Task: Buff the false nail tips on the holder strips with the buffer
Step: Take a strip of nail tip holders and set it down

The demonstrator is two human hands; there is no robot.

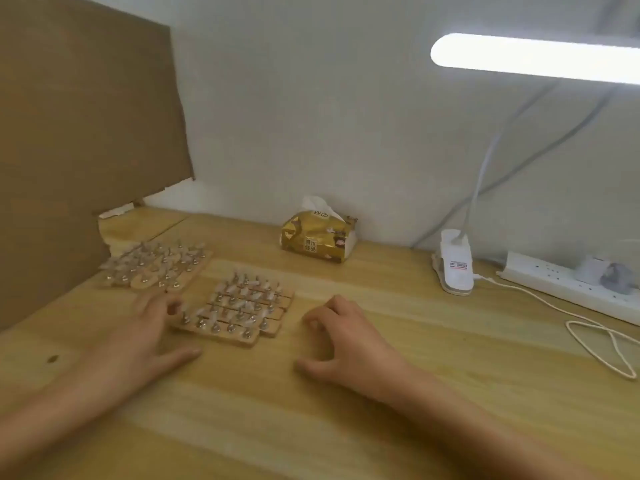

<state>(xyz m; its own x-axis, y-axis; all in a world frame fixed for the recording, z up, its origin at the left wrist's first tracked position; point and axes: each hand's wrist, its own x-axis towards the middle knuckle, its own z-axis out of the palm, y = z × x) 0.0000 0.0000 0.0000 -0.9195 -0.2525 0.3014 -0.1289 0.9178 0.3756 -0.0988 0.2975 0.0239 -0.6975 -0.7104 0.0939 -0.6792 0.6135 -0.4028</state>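
Several wooden holder strips (239, 308) lie side by side in the middle of the wooden table, each carrying clear false nail tips on small metal stands. A second group of holder strips (156, 268) with nail tips lies further back on the left. My left hand (149, 327) rests on the table at the left end of the near strips, its fingertips against them. My right hand (341, 337) rests on the table just right of the strips, fingers loosely curled, holding nothing. No buffer is in view.
A gold tissue pack (317, 237) stands by the wall behind the strips. A white clip lamp (453, 261), a power strip (571, 284) and a looped white cable (602, 344) sit at the right. A cardboard sheet (79, 116) leans at the left.
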